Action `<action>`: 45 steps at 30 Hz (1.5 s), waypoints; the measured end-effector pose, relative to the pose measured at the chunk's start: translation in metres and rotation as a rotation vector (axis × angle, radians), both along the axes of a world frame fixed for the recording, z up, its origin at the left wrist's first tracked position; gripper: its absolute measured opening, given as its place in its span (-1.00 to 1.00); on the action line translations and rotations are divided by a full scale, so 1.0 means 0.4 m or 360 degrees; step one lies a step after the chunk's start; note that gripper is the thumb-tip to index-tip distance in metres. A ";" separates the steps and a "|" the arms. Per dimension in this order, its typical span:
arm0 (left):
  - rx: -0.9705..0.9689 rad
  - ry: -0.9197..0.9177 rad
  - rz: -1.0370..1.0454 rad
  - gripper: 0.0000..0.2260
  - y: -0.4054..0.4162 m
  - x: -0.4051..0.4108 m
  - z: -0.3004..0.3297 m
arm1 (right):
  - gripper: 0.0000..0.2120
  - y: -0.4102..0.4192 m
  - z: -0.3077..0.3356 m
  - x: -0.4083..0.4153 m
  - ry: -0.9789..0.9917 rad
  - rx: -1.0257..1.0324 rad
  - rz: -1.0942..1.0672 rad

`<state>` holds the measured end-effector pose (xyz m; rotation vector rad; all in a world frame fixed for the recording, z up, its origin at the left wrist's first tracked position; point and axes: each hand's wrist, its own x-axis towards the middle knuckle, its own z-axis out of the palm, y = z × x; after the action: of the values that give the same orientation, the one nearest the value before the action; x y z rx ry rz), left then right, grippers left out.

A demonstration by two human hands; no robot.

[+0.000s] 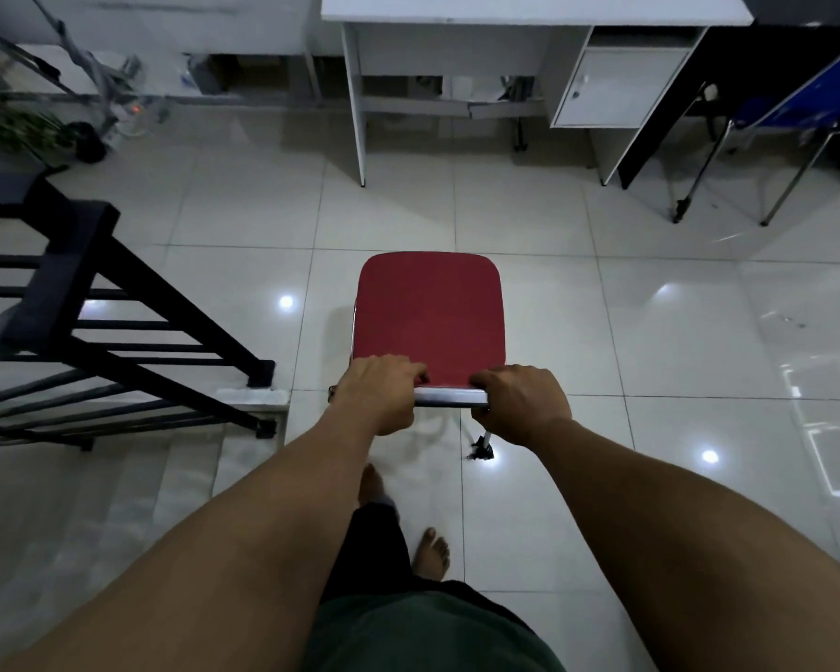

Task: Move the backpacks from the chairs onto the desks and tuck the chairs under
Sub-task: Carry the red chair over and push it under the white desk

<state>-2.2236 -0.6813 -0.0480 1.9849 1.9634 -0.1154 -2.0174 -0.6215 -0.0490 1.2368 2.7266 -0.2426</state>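
Observation:
A chair with a red seat (pixel 430 312) stands on the tiled floor in front of me, its seat bare. My left hand (pixel 377 392) grips the left end of its chrome top bar (pixel 449 396), and my right hand (pixel 522 405) grips the right end. Straight ahead, some way beyond the chair, stands a white desk (pixel 529 7) with an open knee space below and a small cabinet (pixel 617 87) on its right side. No backpack is in view.
A black stair railing (pixel 117 303) runs along the left, with steps going down beside it. A blue chair (pixel 796 109) with chrome legs sits at the far right under a dark desk. A wheeled cart and clutter (pixel 88 138) stand far left. My bare feet (pixel 430 550) are on the tiles.

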 end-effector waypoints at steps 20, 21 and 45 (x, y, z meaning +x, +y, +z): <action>0.0031 0.0106 -0.0121 -0.66 0.323 -0.060 -0.017 | -0.80 0.329 -0.033 -0.054 0.0040 0.0111 0.0019; 0.0063 0.0103 -0.0136 -0.66 0.340 -0.063 -0.017 | -0.82 0.346 -0.032 -0.056 0.0048 0.0113 0.0013; 0.0064 0.0193 -0.0340 -0.69 0.752 -0.252 -0.005 | -0.81 0.697 -0.014 -0.238 -0.0118 0.0109 -0.0158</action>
<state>-2.3243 -0.3805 -0.0502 2.2585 1.8307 -0.2561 -2.1128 -0.3426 -0.0545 1.3724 2.6350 -0.1122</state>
